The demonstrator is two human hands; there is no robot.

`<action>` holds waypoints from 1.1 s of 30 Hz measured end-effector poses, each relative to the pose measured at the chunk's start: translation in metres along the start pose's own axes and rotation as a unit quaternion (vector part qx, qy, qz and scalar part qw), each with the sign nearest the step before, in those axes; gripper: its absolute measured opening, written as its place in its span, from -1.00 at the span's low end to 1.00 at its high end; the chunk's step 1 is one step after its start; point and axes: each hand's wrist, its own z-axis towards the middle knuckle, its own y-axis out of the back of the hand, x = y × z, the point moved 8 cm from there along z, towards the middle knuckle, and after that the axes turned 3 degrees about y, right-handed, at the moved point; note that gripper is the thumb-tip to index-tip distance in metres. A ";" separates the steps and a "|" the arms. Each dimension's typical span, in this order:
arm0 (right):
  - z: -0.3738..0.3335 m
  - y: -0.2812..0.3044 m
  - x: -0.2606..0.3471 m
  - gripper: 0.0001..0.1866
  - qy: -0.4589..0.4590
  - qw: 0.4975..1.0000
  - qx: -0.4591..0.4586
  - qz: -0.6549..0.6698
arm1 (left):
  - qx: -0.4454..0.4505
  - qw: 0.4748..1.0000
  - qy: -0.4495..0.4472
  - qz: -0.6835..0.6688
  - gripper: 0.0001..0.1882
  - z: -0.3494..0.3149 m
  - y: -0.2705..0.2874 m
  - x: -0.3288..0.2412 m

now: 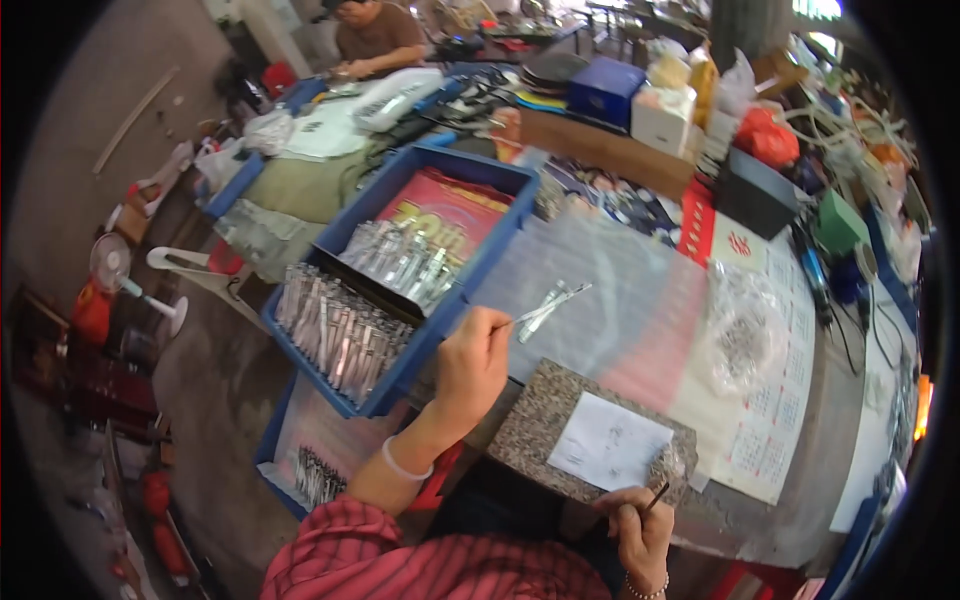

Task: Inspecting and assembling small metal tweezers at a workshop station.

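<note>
My left hand (473, 365) reaches over the plastic-covered table, thumb and fingers pinched on the near end of a slim silvery metal piece (567, 298). That piece crosses a second silvery metal piece (533, 326) on the sheet; whether they touch, I cannot tell. Left of this hand, a blue tray (375, 405) holds many similar silvery pieces (340, 335), split by a dark divider. My right hand (640, 530) is closed around a thin dark stick-like tool (657, 495) at the front edge of a speckled stone slab (525, 425). The tool's lower part is hidden by the fingers.
White paper (610, 443) with small dark marks lies on the slab. A clear plastic bag (745, 330) of small parts rests on a printed sheet at right. Below the blue tray sits another tray (275, 440) with dark thin pieces. Across the table sits another person (378, 38).
</note>
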 end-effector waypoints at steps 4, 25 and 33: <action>0.005 -0.002 0.042 -0.84 0.020 0.999 -0.024 -0.039 | 0.033 0.994 -0.003 0.099 -0.94 0.007 -0.031 0.036; 0.015 0.007 0.046 -0.91 0.022 0.995 0.016 -0.100 | 0.285 0.869 0.152 0.375 -0.82 0.166 0.106 0.213; 0.017 0.005 0.045 -0.89 0.042 0.997 0.009 -0.066 | 0.284 0.897 0.071 0.331 -0.83 0.197 0.045 0.208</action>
